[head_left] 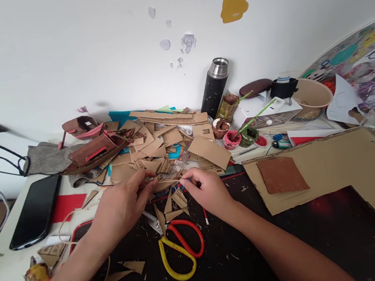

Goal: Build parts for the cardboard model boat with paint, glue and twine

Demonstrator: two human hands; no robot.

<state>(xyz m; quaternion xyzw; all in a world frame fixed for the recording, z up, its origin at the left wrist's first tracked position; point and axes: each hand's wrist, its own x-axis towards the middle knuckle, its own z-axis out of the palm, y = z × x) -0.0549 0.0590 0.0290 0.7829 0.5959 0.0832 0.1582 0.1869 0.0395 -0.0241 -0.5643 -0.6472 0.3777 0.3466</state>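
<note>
A thin tan string [168, 180] is stretched between my two hands above the edge of the cardboard scraps. My left hand [126, 201] pinches its left end with fingers and thumb. On the other end, the thumb and forefinger of my right hand [209, 189] are closed. What else lies inside the fingers is hidden. Below the hands, scissors [182, 249] with one yellow and one red handle lie on the black mat [235, 269], their blades partly covered by cardboard offcuts [178, 200]. A loose loop of string [106, 277] curves beneath my left forearm.
Cardboard scraps [152, 141] are heaped at the back. Brown model boats [93, 150] stand left, above a phone [36, 210]. A black flask [215, 87], open paint jars [232, 139] and a tissue box [268, 112] stand behind. Right lies a cardboard sheet [335, 160] bearing a brown square [282, 175].
</note>
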